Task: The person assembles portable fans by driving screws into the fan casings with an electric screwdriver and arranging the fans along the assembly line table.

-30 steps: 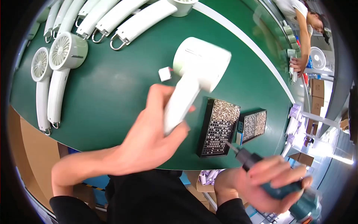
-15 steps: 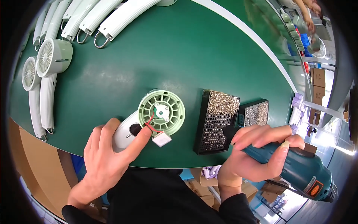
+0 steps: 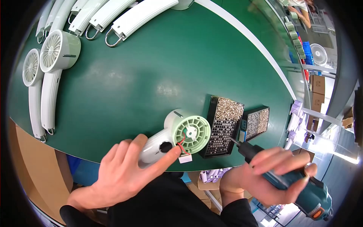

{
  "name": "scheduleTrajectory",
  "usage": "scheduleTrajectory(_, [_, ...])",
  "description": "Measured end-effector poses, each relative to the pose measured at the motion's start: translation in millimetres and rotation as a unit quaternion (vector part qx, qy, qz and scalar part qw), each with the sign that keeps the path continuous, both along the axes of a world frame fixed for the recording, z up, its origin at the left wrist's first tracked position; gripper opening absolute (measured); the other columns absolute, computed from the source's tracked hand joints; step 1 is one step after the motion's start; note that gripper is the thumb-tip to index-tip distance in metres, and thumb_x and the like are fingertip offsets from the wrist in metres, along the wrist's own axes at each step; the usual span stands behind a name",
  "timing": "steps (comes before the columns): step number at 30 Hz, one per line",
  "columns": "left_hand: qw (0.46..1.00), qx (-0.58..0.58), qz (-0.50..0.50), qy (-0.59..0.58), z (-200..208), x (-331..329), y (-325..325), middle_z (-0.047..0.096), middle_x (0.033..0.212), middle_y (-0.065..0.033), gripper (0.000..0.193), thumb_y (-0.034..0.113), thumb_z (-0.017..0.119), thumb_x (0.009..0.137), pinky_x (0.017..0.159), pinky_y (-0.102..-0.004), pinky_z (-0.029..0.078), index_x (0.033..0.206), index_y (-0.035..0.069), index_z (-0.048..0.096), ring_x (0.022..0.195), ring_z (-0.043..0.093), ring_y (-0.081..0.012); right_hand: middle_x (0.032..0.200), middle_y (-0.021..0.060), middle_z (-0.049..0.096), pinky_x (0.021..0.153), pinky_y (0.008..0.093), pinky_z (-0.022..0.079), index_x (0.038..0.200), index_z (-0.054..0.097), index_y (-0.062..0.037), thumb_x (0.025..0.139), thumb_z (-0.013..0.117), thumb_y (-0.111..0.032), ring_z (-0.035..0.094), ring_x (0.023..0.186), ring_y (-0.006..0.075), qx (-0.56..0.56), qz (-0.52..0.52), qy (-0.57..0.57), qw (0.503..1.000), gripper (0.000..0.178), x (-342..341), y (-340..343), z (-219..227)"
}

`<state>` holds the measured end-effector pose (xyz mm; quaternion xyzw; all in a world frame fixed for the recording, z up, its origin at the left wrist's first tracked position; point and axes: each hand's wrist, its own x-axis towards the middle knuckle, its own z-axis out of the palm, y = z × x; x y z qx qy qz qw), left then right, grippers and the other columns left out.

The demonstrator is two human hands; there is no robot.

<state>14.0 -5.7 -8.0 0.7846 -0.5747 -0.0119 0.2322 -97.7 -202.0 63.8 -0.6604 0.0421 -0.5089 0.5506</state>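
My left hand [image 3: 126,172] is closed around the white handle of a handheld fan [image 3: 155,145], whose pale green open head is turned up. Its index finger presses by the red wires [image 3: 182,145] at the head's rim, where a small white block [image 3: 185,159] hangs. A teal electric screwdriver [image 3: 311,192] lies in my right hand [image 3: 270,176], fingers curled over its body. The bit points left, its tip over the lower right part of a black screw tray [image 3: 210,113]. The tray holds loose screws at its far end and screws in rows of holes nearer me.
Another, smaller screw tray [image 3: 244,123] stands to the right. Assembled white fans [image 3: 53,81] and several fan handles [image 3: 141,19] lie at the far left of the green table [image 3: 124,83]. Cardboard [image 3: 38,162] stands below the left edge. Another person's arm [image 3: 300,17] shows far right.
My left hand has carried the fan to the right, close beside the screw tray, and tilted its head. The screwdriver has drawn back slightly down and right; its bit now shows.
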Motion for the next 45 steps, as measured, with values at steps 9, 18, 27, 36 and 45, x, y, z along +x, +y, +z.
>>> scheduleTrajectory(9, [0.999, 0.01, -0.027, 0.028, 1, 3, 1, 0.052, 0.097, -0.0152, 0.064, 0.011, 0.064, 0.066, 0.055, -0.0246, 0.042, 0.127, 0.028, 0.058, 0.066, 0.047, -0.0189, 0.068, 0.0116, 0.043, 0.033, 0.0331, 0.038, 0.104, 0.038, -0.001, 0.089, 0.048, -0.023, 0.04, 0.035, 0.02, -0.052, 0.027, -0.017, 0.998, 0.028, 35, 21, 8])
scheduleTrajectory(18, [0.999, 0.003, -0.026, 0.035, 2, 3, 3, 0.052, 0.097, -0.0138, 0.065, 0.012, 0.062, 0.066, 0.056, -0.0237, 0.042, 0.128, 0.031, 0.056, 0.067, 0.047, -0.0184, 0.067, 0.0115, 0.045, 0.032, 0.0344, 0.04, 0.102, 0.035, -0.0063, 0.092, 0.043, -0.023, 0.041, 0.035, 0.022, -0.047, 0.004, 0.082, 0.996, 0.02, 45, 25, -9])
scheduleTrajectory(27, [0.999, 0.002, -0.024, 0.022, -1, 3, 1, 0.053, 0.096, -0.013, 0.065, 0.013, 0.061, 0.066, 0.054, -0.0233, 0.041, 0.128, 0.031, 0.056, 0.065, 0.047, -0.0178, 0.067, 0.0108, 0.044, 0.032, 0.034, 0.041, 0.098, 0.034, -0.0072, 0.091, 0.045, -0.024, 0.042, 0.035, 0.0216, -0.021, 0.0, 0.097, 0.995, 0.021, 44, 23, -13])
scheduleTrajectory(36, [1.0, 0.001, -0.016, 0.008, 2, 2, 0, 0.052, 0.097, -0.0138, 0.064, 0.011, 0.061, 0.066, 0.054, -0.0243, 0.04, 0.128, 0.03, 0.056, 0.065, 0.047, -0.0187, 0.065, 0.0081, 0.043, 0.033, 0.0336, 0.041, 0.102, 0.038, -0.0056, 0.092, 0.047, -0.027, 0.043, 0.035, 0.0206, -0.026, 0.037, -0.012, 0.999, 0.025, 34, 22, 0])
scheduleTrajectory(45, [0.999, 0.028, -0.032, 0.02, 5, 1, 0, 0.052, 0.097, -0.0156, 0.062, 0.009, 0.063, 0.068, 0.055, -0.0264, 0.043, 0.127, 0.029, 0.057, 0.065, 0.047, -0.0196, 0.067, 0.0121, 0.047, 0.042, 0.0405, 0.049, 0.104, 0.032, -0.0112, 0.095, 0.045, -0.019, 0.052, 0.044, 0.0271, 0.07, -0.035, 0.1, 0.992, 0.018, -3, 1, -8])
